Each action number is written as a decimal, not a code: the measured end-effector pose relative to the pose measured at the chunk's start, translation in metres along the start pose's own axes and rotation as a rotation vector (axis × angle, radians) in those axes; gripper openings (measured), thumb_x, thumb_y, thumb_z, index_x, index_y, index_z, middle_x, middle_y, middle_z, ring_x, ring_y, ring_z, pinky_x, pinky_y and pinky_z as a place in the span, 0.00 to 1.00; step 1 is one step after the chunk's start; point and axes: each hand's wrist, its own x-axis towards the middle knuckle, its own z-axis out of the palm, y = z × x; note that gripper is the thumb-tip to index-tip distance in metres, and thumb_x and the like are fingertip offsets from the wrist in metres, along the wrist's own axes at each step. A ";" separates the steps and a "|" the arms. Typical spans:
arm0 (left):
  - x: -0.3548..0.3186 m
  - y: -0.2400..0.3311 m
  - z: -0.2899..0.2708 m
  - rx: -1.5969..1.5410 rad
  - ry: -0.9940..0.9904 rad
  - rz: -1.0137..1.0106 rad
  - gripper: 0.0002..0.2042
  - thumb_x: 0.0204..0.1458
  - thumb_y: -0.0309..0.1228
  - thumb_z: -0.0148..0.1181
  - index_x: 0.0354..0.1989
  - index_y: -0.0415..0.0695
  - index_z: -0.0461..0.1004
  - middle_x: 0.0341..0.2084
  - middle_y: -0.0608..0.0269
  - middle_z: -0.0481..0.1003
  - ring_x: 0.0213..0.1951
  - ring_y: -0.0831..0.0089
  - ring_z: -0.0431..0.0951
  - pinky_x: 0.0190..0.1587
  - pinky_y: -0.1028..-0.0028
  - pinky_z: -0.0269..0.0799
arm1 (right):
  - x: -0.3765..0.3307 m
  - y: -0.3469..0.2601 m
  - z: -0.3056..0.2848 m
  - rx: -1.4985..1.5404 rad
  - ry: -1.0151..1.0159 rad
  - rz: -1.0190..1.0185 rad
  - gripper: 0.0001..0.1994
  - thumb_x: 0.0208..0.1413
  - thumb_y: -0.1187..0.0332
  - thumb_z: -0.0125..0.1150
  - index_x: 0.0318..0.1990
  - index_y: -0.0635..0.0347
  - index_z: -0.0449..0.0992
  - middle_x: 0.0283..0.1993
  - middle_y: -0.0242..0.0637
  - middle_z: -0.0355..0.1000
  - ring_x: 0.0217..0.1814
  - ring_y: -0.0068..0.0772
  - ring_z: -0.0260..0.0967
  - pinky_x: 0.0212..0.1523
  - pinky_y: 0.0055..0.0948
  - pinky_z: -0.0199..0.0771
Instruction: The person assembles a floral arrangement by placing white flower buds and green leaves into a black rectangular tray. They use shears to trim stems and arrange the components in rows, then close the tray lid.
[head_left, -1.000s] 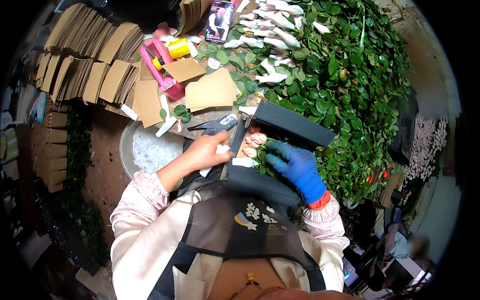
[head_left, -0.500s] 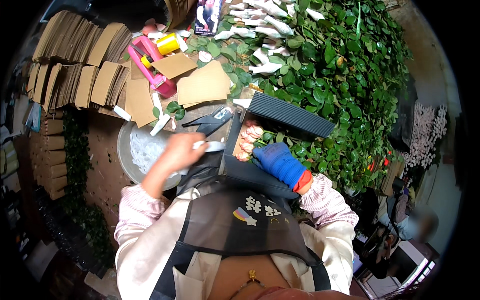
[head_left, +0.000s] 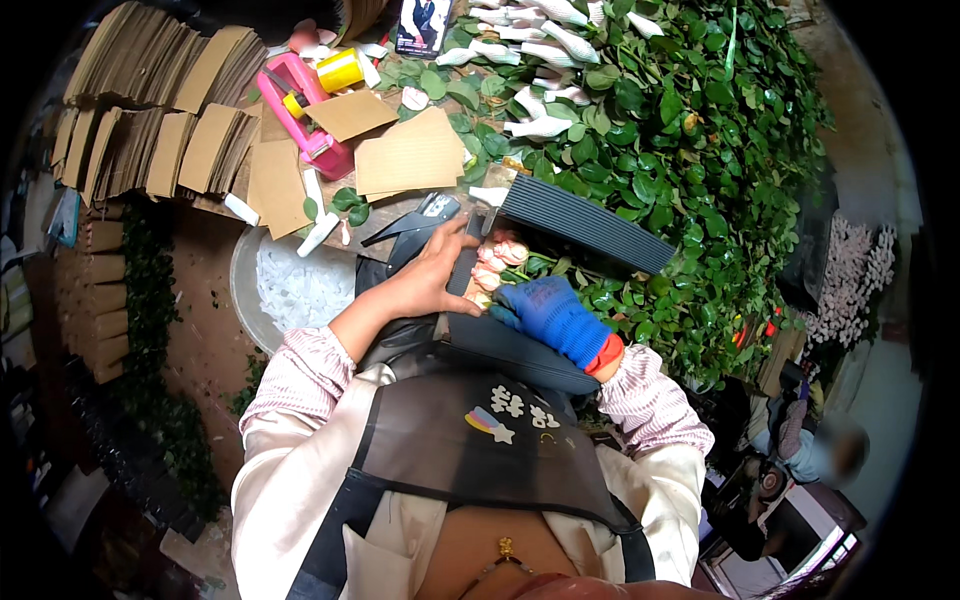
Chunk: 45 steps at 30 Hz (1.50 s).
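Note:
Pale pink roses [head_left: 490,268] lie heads-left in a black ribbed trough [head_left: 590,228], against its left end, their green stems running right. My left hand [head_left: 425,278], bare, rests at that left end with its fingers spread and thumb by the lowest blooms. It is open and I see nothing held in it. My right hand [head_left: 555,318], in a blue knitted glove, is closed around a rose [head_left: 482,299] just below its pale head, at the trough's near side; its fingertips are partly hidden.
Left of the trough stands a metal bowl [head_left: 238,290] of white strips. Black-handled scissors [head_left: 415,222] lie behind my left hand. Farther back are cardboard sheets [head_left: 408,160], a pink tape dispenser [head_left: 300,110] and white-netted blooms [head_left: 550,45]. Leafy stems [head_left: 690,180] heap at right; a person [head_left: 800,450] is beyond.
My left hand has moved right from over the bowl to the trough's left end. The white strip it held no longer shows. My gloved hand has shifted slightly left.

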 end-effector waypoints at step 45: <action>0.020 0.002 0.027 -0.007 0.350 -0.067 0.12 0.54 0.38 0.72 0.41 0.45 0.84 0.71 0.39 0.63 0.71 0.41 0.62 0.72 0.55 0.58 | 0.006 0.011 0.013 -0.162 0.029 0.177 0.14 0.67 0.54 0.57 0.51 0.50 0.73 0.29 0.40 0.80 0.29 0.47 0.79 0.28 0.48 0.74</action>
